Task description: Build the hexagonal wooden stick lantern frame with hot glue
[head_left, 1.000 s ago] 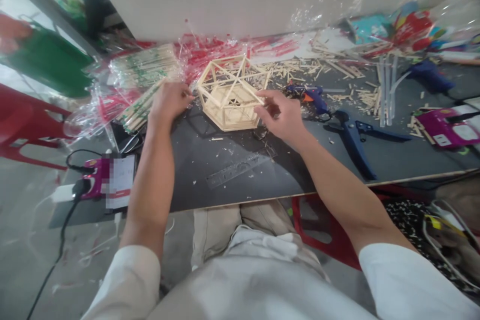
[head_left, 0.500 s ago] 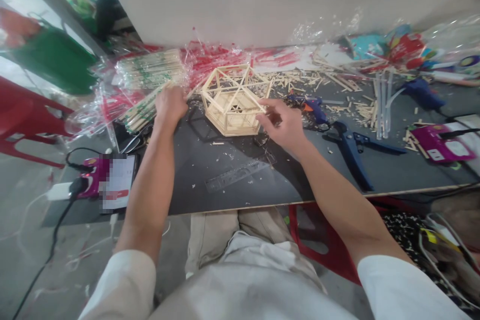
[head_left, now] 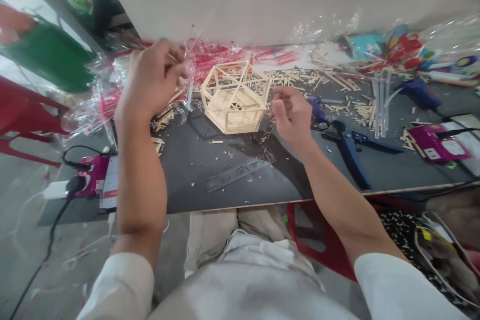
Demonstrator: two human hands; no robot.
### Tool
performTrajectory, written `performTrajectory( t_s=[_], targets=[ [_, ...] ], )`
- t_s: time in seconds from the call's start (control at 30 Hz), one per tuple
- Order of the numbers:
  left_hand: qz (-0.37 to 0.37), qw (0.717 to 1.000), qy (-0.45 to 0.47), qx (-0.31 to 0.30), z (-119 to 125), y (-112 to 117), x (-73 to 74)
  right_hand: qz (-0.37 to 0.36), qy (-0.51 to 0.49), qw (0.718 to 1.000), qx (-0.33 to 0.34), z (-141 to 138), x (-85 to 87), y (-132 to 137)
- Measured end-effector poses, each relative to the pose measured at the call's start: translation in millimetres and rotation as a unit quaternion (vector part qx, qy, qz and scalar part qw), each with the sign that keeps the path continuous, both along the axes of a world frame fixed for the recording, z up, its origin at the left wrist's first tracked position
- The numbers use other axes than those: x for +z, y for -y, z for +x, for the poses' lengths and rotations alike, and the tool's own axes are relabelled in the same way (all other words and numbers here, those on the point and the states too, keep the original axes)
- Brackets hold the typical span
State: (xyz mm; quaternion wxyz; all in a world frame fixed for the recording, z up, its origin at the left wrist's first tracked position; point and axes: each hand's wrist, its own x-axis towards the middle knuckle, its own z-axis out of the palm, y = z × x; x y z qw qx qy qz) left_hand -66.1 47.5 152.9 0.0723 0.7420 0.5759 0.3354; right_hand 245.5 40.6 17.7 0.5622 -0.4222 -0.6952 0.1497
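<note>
A small hexagonal frame of thin wooden sticks (head_left: 236,125) stands on the dark table, with a stick floor and open struts above. My right hand (head_left: 294,117) is just right of it, fingers loosely curled, thumb and forefinger apart, nothing seen between them. My left hand (head_left: 153,77) is raised over the left side of the table, its fingers bent together. A faint pale streak runs up and right from its fingertips; what they hold is not clear. Clear plastic wrapping (head_left: 189,92) hangs or lies beside that hand. The green-marked stick bundles behind it are hidden.
A blue glue gun (head_left: 318,110), blue-handled cutters (head_left: 352,155) and glue sticks (head_left: 381,105) lie to the right. A clear ruler (head_left: 240,172) is in front. Cut stick pieces (head_left: 300,80) and red plastic wrapping (head_left: 225,57) cover the back. Purple power strips (head_left: 438,142) with cords sit at both ends.
My left hand has risen from the stick bundles and come closer to the camera, now blocking them. My right hand has let go of the stick frame and drawn slightly right.
</note>
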Motion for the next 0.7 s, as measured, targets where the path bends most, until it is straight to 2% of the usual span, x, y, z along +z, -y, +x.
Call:
performTrajectory(
  t_s=[0.07,0.13,0.27,0.4,0.5,0.6,0.7],
  targets=[
    [0.001,0.999,-0.026,-0.035,14.1,12.0,8.6,-0.005,-0.016,1.000,0.001,1.4,0.5,-1.1],
    [-0.018,0.995,-0.041,-0.091,29.8,18.1,9.9,-0.013,-0.038,0.999,0.022,0.5,1.9,-0.2],
    [-0.055,0.981,-0.085,-0.166,51.8,12.7,-6.5,-0.032,-0.091,0.994,0.044,-4.2,8.0,4.1],
    [-0.038,0.976,-0.100,-0.191,56.3,-0.5,-26.4,-0.076,-0.172,0.982,0.017,-4.1,15.0,3.5],
    [-0.031,0.974,-0.098,-0.200,58.8,-4.9,-32.2,-0.116,-0.210,0.970,0.046,-0.5,16.9,-0.6],
    [-0.023,0.974,-0.101,-0.200,65.6,2.2,-25.6,-0.157,-0.231,0.957,0.078,3.5,15.2,-5.8],
    [-0.009,0.974,-0.093,-0.206,69.9,26.4,-2.7,-0.175,-0.265,0.945,0.080,7.3,11.7,-11.3]
  ],
)
